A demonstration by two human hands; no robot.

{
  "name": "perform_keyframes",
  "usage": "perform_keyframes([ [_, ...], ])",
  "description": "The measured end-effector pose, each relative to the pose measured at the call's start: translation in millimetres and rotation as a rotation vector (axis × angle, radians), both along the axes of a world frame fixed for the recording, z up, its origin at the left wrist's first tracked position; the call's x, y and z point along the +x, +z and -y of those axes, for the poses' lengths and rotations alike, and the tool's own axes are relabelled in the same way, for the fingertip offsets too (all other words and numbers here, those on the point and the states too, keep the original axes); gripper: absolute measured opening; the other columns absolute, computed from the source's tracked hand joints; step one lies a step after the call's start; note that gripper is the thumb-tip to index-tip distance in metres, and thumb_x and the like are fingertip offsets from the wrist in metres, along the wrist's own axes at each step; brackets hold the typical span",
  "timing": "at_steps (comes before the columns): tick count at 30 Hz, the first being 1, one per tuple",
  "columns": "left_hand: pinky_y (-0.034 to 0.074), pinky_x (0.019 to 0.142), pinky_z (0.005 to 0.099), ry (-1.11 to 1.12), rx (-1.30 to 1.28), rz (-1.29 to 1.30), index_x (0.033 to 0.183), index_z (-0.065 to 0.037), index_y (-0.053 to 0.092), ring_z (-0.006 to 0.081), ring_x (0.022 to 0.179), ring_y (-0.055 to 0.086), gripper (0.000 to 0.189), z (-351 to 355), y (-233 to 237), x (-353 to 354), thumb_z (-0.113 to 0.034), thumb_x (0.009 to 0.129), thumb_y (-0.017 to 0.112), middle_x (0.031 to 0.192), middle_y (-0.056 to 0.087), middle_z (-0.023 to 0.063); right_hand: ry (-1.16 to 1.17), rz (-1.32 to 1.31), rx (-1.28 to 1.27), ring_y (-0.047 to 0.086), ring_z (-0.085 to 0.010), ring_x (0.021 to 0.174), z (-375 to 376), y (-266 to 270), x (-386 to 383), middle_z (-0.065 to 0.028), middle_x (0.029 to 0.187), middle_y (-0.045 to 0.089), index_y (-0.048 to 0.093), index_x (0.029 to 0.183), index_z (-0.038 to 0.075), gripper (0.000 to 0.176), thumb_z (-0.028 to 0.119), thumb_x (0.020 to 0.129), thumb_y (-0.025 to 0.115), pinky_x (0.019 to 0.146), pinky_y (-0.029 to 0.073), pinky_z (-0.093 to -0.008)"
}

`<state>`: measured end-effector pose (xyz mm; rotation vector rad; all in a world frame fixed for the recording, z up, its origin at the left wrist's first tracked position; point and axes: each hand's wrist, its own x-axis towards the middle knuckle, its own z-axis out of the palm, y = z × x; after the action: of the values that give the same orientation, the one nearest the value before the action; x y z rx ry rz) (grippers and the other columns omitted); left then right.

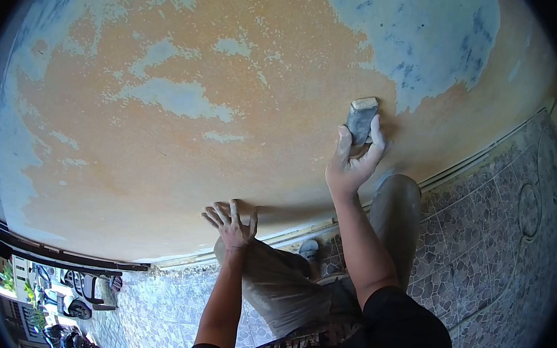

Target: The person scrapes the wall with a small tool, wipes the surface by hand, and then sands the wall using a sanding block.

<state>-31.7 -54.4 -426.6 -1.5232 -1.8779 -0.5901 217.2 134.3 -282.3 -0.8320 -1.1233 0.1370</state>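
Knees in dusty beige trousers (283,285) rise nearest the camera, beside a dark shirt (403,341), as a person crouches on a patterned tiled floor (481,255) facing a wall (161,165). The left hand (232,223) is pressed against the lower part of the wall, fingers spread wide and holding nothing. Higher up, the right hand (351,163) clasps a grey sanding block (362,118) between thumb and fingers, its face flat against the plaster. The block sits at the edge where orange paint meets a bare blue-grey patch (420,41). More pale patches show through the orange across the surface. A shoe (310,248) rests on the tiles just beside the foot of the wall. Farther off, in the lower left corner, parked scooters (65,304) and green plants (8,277) stand beyond a dark frame (43,250).
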Motion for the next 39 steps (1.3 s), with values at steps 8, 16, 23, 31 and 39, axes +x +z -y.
perform_keyframes([
  [8, 0.005, 0.118, 0.0791, -0.014, 0.041, -0.027, 0.153, -0.01, 0.044, 0.0597, 0.154, -0.001, 0.085, -4, -2, 0, -0.05, 0.087, 0.077, 0.17, 0.007, 0.0295, 0.099, 0.519, 0.199, 0.049, -0.0293, 0.102, 26, -93, 6, -0.0122, 0.114, 0.051, 0.057, 0.142, 0.006, 0.064, 0.019, 0.087, 0.086, 0.094, 0.041, -0.0476],
  [16, 0.005, 0.118, 0.0789, 0.008, 0.011, -0.02, 0.153, -0.008, 0.043, 0.0601, 0.154, -0.001, 0.086, -3, 1, 1, -0.049, 0.086, 0.078, 0.169, 0.006, 0.0308, 0.097, -0.243, -0.041, 0.051, -0.0346, 0.109, -9, 17, 6, -0.0175, 0.123, 0.05, 0.05, 0.145, 0.0, 0.067, 0.015, 0.089, 0.083, 0.096, 0.043, -0.0472],
  [23, 0.005, 0.118, 0.0788, -0.029, 0.052, -0.051, 0.152, -0.007, 0.046, 0.0606, 0.153, -0.002, 0.084, -5, -3, -4, -0.049, 0.087, 0.076, 0.17, 0.005, 0.0295, 0.082, 0.419, 0.11, 0.049, -0.0306, 0.11, 26, -99, 4, -0.0129, 0.12, 0.052, 0.058, 0.141, 0.014, 0.065, 0.024, 0.084, 0.087, 0.095, 0.038, -0.0486],
  [31, 0.006, 0.117, 0.0803, 0.023, -0.005, -0.013, 0.149, -0.005, 0.048, 0.0628, 0.152, -0.001, 0.082, -2, -3, -1, -0.049, 0.086, 0.077, 0.17, 0.005, 0.03, 0.0, -0.09, 0.077, 0.05, -0.0321, 0.106, -2, -13, -15, -0.0159, 0.118, 0.051, 0.05, 0.146, 0.001, 0.068, 0.016, 0.089, 0.083, 0.088, 0.045, -0.0456],
  [39, 0.004, 0.117, 0.0803, 0.012, -0.018, 0.013, 0.152, -0.006, 0.045, 0.063, 0.152, 0.0, 0.085, 1, -2, -1, -0.05, 0.087, 0.076, 0.168, 0.007, 0.034, 0.051, 0.133, 0.003, 0.052, -0.0313, 0.111, 26, -34, -2, -0.0149, 0.122, 0.054, 0.053, 0.141, 0.0, 0.062, 0.011, 0.088, 0.083, 0.1, 0.041, -0.0439],
])
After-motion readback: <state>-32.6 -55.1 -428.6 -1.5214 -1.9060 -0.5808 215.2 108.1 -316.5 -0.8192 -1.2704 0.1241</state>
